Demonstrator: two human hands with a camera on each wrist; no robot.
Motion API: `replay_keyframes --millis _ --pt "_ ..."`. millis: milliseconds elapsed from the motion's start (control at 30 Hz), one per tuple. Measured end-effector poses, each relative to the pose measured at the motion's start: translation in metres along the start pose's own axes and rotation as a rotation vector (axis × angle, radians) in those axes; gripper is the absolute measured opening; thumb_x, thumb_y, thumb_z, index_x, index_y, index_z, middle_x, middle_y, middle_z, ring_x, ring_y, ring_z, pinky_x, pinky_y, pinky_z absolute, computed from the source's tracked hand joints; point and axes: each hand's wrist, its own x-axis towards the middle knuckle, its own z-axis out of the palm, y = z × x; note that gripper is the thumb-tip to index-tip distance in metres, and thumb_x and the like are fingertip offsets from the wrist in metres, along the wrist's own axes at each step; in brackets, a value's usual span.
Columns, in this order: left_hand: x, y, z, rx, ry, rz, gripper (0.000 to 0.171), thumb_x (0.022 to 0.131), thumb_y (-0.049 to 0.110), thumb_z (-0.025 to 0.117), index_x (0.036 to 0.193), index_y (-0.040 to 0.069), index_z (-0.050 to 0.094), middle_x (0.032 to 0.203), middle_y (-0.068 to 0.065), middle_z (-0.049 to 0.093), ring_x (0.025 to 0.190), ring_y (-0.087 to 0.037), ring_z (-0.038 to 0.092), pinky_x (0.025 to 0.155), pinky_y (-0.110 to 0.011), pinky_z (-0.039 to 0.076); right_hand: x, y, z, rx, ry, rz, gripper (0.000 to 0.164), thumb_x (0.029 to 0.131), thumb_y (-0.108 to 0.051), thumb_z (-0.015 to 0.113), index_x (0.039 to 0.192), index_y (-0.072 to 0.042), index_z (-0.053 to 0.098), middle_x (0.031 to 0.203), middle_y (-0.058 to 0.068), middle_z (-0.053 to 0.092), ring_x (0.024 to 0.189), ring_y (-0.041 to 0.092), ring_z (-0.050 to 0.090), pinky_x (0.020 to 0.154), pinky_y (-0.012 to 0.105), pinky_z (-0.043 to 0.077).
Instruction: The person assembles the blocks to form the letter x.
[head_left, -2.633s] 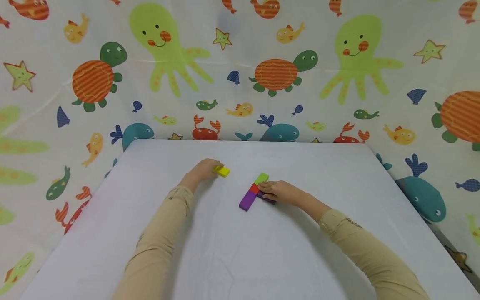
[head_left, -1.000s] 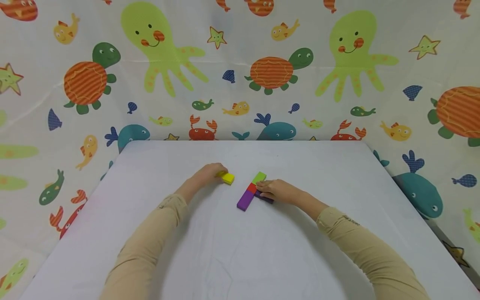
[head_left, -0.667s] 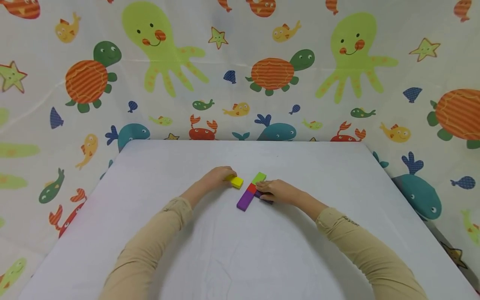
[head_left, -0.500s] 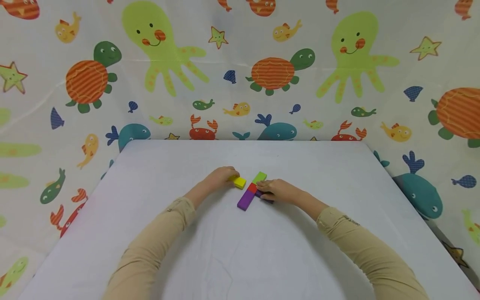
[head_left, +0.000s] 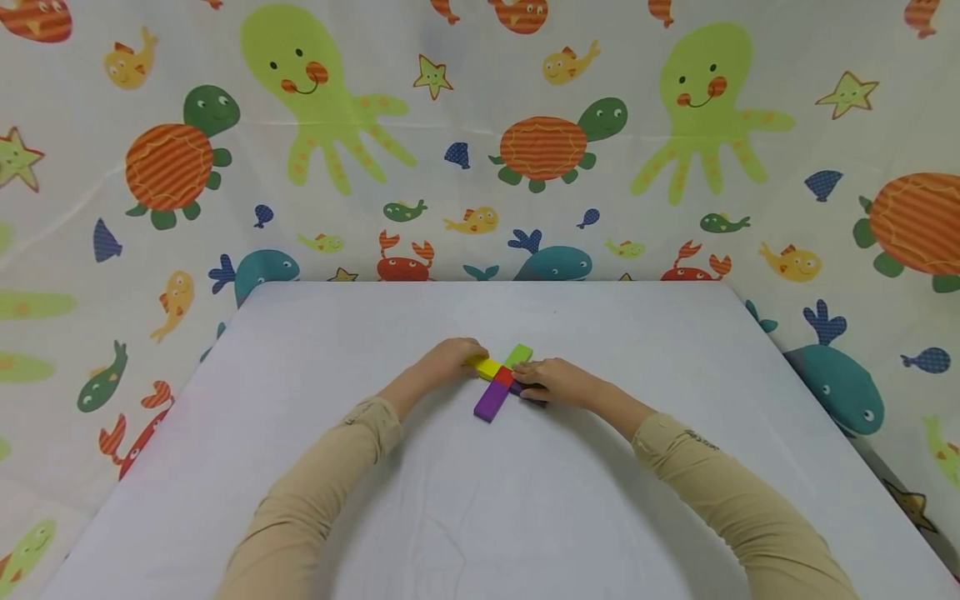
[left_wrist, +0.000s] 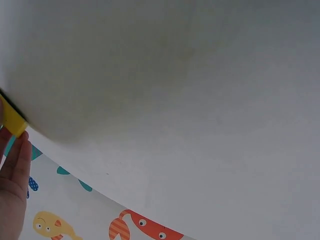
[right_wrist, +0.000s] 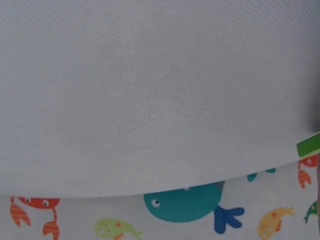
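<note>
In the head view, colored blocks form a cross on the white table. A small red block (head_left: 503, 377) is at its middle, with a green block (head_left: 519, 355) behind and a purple block (head_left: 492, 402) in front. My left hand (head_left: 450, 358) pinches the outer end of a yellow block (head_left: 489, 368), whose inner end is right at the red one. My right hand (head_left: 558, 382) has its fingertips at the red block's edge and over a dark purple block (head_left: 533, 399), mostly hidden under it. The left wrist view shows the yellow block (left_wrist: 13, 119) between thumb and fingers.
A white cloth covers the table (head_left: 450, 500). Behind it hangs a curtain (head_left: 420, 150) printed with sea animals, which also runs down both sides. The table's far edge lies a little beyond the blocks.
My left hand has slid the yellow block right and toward me, from apart on the left up against the red block. The right hand and the other blocks have stayed in place.
</note>
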Motion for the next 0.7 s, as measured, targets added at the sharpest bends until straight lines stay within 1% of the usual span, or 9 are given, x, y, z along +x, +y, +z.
replay_keyframes --millis 133,333,700 --pt "0.0005 0.0010 0.0017 -0.003 0.001 -0.006 0.030 0.088 0.010 0.065 0.116 0.001 0.064 0.117 -0.011 0.066 0.112 -0.025 0.059 0.102 -0.037 0.045 -0.0001 -0.0001 0.0006 -0.012 -0.001 -0.006 0.042 0.094 -0.023 0.058 0.129 0.000 0.055 0.132 0.015 0.057 0.124 0.031 0.053 0.099 0.042 0.047" --pt "0.0012 0.0019 0.0042 -0.004 -0.005 -0.038 0.030 0.087 0.010 0.066 0.117 0.003 0.064 0.117 -0.010 0.066 0.112 -0.025 0.059 0.103 -0.037 0.045 -0.0004 0.0000 0.0014 -0.022 -0.007 -0.006 0.042 0.093 -0.023 0.059 0.128 -0.001 0.056 0.132 0.014 0.057 0.124 0.031 0.053 0.099 0.042 0.047" --pt "0.0022 0.0032 0.0055 -0.016 0.020 -0.062 0.030 0.085 0.008 0.068 0.114 0.004 0.066 0.115 -0.010 0.067 0.110 -0.024 0.060 0.102 -0.038 0.045 0.0002 -0.0001 0.0009 -0.015 0.002 0.003 0.041 0.093 -0.024 0.059 0.127 -0.001 0.057 0.131 0.014 0.058 0.122 0.031 0.055 0.099 0.041 0.047"
